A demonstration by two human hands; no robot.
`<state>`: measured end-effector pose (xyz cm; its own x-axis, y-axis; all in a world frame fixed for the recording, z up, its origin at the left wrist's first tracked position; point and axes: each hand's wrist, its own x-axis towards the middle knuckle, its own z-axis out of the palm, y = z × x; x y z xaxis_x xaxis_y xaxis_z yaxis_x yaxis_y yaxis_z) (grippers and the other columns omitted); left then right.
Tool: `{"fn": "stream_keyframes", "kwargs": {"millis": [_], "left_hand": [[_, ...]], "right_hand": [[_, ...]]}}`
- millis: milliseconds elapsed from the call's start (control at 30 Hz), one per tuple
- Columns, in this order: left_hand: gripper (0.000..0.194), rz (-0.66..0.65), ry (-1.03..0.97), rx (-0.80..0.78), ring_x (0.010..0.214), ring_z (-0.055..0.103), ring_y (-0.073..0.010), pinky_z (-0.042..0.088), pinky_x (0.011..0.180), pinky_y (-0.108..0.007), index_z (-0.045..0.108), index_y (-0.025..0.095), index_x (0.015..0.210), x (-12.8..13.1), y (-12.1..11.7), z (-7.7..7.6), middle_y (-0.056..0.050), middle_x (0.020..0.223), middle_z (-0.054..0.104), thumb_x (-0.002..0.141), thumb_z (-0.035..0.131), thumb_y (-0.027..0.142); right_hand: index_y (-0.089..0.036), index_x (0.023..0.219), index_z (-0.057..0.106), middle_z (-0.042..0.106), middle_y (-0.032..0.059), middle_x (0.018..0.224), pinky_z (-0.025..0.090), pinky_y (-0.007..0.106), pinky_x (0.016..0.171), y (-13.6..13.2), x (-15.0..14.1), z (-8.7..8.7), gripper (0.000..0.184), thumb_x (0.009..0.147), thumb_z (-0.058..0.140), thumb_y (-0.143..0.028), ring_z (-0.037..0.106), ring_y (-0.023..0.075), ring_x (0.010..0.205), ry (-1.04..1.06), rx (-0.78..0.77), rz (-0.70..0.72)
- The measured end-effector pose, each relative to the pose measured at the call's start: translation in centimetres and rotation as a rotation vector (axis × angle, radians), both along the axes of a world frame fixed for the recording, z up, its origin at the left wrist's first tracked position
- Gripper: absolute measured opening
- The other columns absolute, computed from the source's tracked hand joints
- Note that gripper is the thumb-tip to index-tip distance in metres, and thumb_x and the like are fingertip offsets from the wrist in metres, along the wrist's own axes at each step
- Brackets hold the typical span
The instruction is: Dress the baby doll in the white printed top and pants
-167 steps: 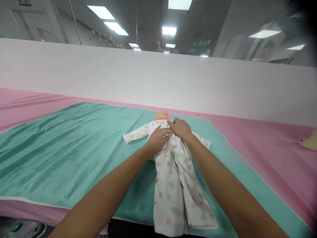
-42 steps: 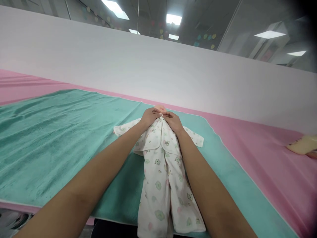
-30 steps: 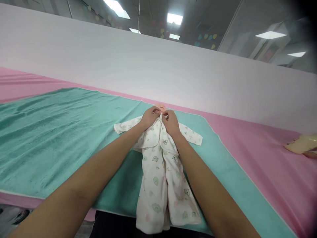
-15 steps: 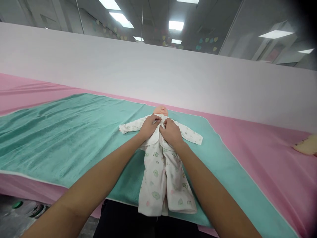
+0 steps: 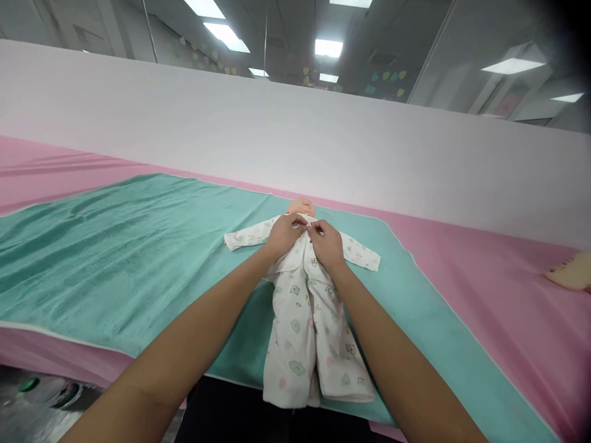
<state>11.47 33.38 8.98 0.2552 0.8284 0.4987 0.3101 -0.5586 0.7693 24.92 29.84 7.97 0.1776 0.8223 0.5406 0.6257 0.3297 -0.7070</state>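
Note:
A baby doll point(image 5: 303, 207) lies on its back on a teal towel point(image 5: 138, 246), dressed in a white printed romper point(image 5: 307, 320). My left hand point(image 5: 284, 234) and my right hand point(image 5: 327, 245) rest on the doll's upper chest, side by side. Both pinch the romper's front edges near the collar, fingers closed on the fabric. The sleeves spread out to either side and the legs point toward me, reaching the towel's near edge.
The towel lies over a pink sheet point(image 5: 498, 289) covering a long table. A white partition point(image 5: 277, 135) runs behind it. A tan object point(image 5: 570, 271) sits at the far right edge. Floor with a green item point(image 5: 28, 385) shows at lower left.
My hands moved from pressing the doll's chest up to its neckline, dipped lower, then separated slightly at the collar. The view shifted a little.

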Motion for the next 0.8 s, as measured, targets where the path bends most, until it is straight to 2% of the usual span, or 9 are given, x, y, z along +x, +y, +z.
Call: {"fn": "stream_keyframes", "kwargs": {"millis": [167,333,533,800], "left_hand": [[0.018,-0.074,-0.102,-0.162,0.083,0.06,-0.0166,0.046,0.077,-0.028,0.064,0.016,0.089,-0.1,-0.1,0.6,-0.005,0.091,0.068,0.073,0.059,0.022],[0.014,-0.072,-0.08,-0.13,0.086,0.061,-0.0172,0.045,0.08,-0.028,0.068,0.018,0.082,-0.1,0.0,0.6,-0.004,0.089,0.069,0.073,0.058,0.021],[0.015,-0.084,-0.105,-0.089,0.087,0.061,-0.0176,0.045,0.082,-0.028,0.07,0.019,0.08,-0.2,0.3,0.1,-0.002,0.089,0.071,0.075,0.057,0.022],[0.017,-0.066,-0.076,-0.092,0.086,0.061,-0.0177,0.044,0.078,-0.027,0.069,0.019,0.077,-0.3,-0.1,0.5,-0.001,0.085,0.07,0.076,0.054,0.026]], "right_hand": [[-0.021,0.078,0.061,0.064,-0.0004,0.083,0.041,0.03,0.076,0.5,0.7,-0.5,0.017,0.076,0.053,-0.037,0.057,0.0172,0.08,0.195,-0.039,0.063],[-0.021,0.081,0.061,0.064,0.0006,0.084,0.042,0.03,0.078,1.2,1.3,-1.3,0.019,0.075,0.055,-0.038,0.057,0.0175,0.08,0.281,-0.04,0.123],[-0.02,0.084,0.062,0.065,0.0018,0.095,0.043,0.031,0.081,1.0,1.5,-1.6,0.022,0.076,0.056,-0.04,0.058,0.018,0.086,0.335,-0.041,0.194],[-0.022,0.088,0.067,0.066,0.0012,0.1,0.041,0.035,0.091,0.6,1.2,-1.2,0.023,0.077,0.055,-0.038,0.058,0.02,0.096,0.244,-0.026,0.195]]}}
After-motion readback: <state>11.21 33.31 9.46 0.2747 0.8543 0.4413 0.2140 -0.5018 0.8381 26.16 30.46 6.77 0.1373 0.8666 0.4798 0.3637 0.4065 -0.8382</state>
